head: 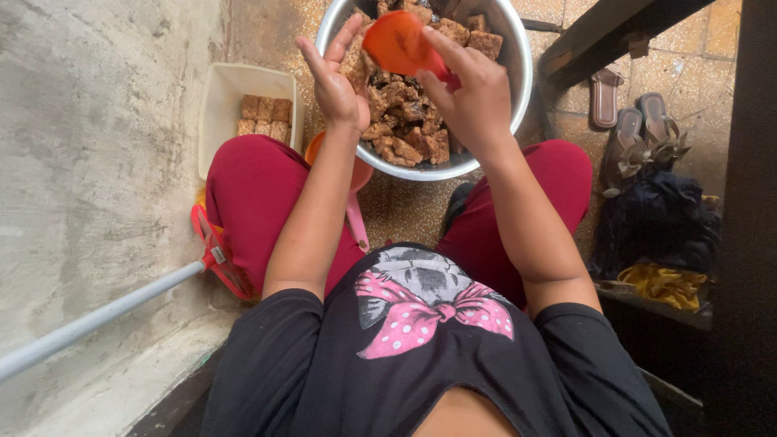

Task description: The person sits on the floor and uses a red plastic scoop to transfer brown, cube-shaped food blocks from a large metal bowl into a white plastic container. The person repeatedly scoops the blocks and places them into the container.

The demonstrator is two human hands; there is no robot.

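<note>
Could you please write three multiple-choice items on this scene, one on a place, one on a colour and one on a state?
1. Where is the white rectangular plastic tub with brown blocks?
A. Left of the round metal bowl, by the grey wall
B. On the sandals
C. Inside the bowl

2. What colour is the small plastic scoop?
A. Blue
B. Orange
C. Green

3. How is the right hand?
A. Flat on the floor
B. Closed round the scoop
C. Resting on a knee

Answers: 1 A, the tub sits between wall and bowl. 2 B, the scoop shows bright orange. 3 B, its fingers wrap the scoop over the brown chunks, while the left hand stands open beside it.
</note>
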